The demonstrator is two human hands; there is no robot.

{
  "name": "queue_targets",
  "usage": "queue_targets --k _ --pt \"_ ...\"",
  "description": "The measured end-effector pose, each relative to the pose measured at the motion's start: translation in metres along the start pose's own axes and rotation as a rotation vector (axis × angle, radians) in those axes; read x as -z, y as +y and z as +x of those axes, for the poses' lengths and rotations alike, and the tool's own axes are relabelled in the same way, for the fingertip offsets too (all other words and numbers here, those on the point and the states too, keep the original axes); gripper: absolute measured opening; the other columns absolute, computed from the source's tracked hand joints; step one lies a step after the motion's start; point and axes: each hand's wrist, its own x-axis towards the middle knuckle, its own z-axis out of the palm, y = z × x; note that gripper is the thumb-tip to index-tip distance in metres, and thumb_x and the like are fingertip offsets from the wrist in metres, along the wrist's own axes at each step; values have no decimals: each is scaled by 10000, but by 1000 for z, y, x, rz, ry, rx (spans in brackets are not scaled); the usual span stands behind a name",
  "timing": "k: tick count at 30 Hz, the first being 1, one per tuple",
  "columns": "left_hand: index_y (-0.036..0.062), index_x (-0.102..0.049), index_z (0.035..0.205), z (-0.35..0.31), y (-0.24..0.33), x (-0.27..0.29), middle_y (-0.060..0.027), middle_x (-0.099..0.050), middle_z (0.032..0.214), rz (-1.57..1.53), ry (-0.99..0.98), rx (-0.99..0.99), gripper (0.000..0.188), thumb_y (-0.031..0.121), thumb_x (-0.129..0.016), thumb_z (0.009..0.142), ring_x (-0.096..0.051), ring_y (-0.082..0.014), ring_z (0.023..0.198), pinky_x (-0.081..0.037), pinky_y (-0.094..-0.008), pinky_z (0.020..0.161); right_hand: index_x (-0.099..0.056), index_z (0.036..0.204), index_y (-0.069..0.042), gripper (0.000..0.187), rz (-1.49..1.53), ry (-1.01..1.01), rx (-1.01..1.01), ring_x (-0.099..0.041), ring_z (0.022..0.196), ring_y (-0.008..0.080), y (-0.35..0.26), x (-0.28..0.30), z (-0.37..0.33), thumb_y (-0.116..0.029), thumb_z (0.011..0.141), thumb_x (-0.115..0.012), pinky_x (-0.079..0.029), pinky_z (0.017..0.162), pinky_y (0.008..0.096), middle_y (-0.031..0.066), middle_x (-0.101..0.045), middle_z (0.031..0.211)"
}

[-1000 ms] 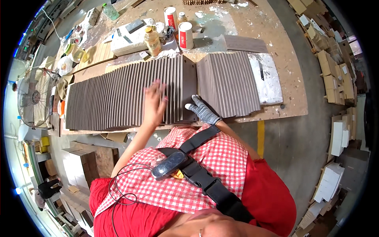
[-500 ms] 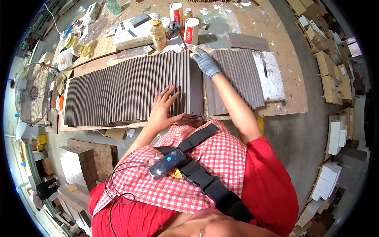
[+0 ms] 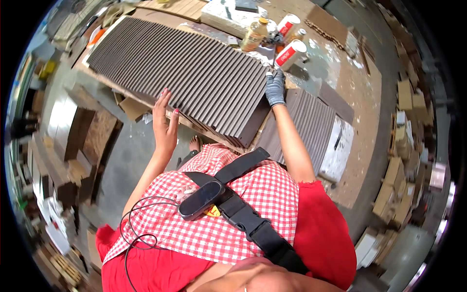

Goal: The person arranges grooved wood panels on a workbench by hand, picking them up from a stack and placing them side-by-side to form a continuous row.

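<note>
A long row of thin grey-brown boards [image 3: 180,73] lies fanned and overlapping across the worktable, their edges showing as ridges. My bare left hand [image 3: 165,124] is open beside the row's near edge, fingers raised; whether the fingertips touch the boards is hard to tell. At the row's right end, my right hand [image 3: 275,90], in a grey glove with bare fingertips, is closed at the far corner of the end board [image 3: 255,124]. Its fingertips are partly hidden there. Just right of that hand lies a second, shorter fanned stack of similar boards [image 3: 304,126].
Beyond the row stand two red-and-white cans [image 3: 291,54], a bottle of yellowish liquid [image 3: 254,35] and a white block [image 3: 219,19]. A white slab [image 3: 336,151] lies on the worktable [image 3: 362,112] at right. Stacked cartons [image 3: 396,180] line the right side.
My left hand has come off the top of the boards to their near edge. My right hand stays at the end board's far corner. The whole view has turned.
</note>
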Motion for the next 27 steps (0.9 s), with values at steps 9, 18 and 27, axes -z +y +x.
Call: queue_targets --k 9,18,27 --pt "-186 102 1364 -101 55 -116 -367 83 1466 117 -264 529 1308 540 -752 690 55 -402 1407 -37 -385 1150 -599 1178 -74 359 216 -542 180 -598 1032 304 17 4 86 -284 891 -558 -438 914 337 184 -646 1085" --pt "-237 153 1307 -93 52 -160 -427 128 1417 196 -134 592 1360 559 -753 679 44 -468 1384 -82 -416 1149 -594 1188 -18 358 255 -640 539 -571 1040 210 7 1 99 -173 867 -570 -411 938 284 117 -633 1153" --pt "-228 186 1302 -89 48 -163 -406 173 1420 110 -111 600 1345 505 -764 695 89 -445 1387 -55 -382 1152 -602 1174 -12 344 76 -693 499 -571 1028 204 4 -6 106 -164 873 -538 -395 941 275 117 -640 1146"
